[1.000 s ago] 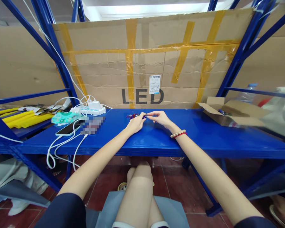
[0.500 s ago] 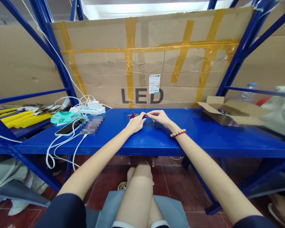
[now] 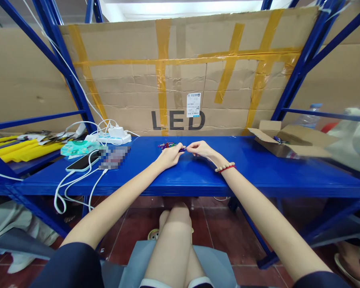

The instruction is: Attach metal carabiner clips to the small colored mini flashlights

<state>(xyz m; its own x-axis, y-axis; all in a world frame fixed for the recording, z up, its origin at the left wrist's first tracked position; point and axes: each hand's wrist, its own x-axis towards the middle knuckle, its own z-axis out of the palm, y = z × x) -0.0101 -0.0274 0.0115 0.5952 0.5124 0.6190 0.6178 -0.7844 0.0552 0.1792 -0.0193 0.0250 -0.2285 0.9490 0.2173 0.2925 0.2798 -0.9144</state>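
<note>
My left hand (image 3: 169,156) rests on the blue shelf top (image 3: 240,172), closed round a small, slim, shiny purple piece (image 3: 183,149). That piece points to the right, and its exact kind is too small to make out. My right hand (image 3: 203,149), with a bead bracelet and a red cord at the wrist, pinches at the piece's right tip. Just beyond my left hand lies a little cluster of shiny purple, red and green pieces (image 3: 165,145), partly hidden by that hand.
An opened cardboard box (image 3: 280,150) with small pieces inside stands on the right. To the left are a phone (image 3: 84,162) with white cables, a power strip (image 3: 114,138), a teal packet (image 3: 78,148) and yellow packages (image 3: 27,150). A cardboard sheet (image 3: 132,92) stands behind.
My right fingers have shifted slightly right and down, at the tip of the purple piece. More of that piece shows between the hands. The view has moved a little.
</note>
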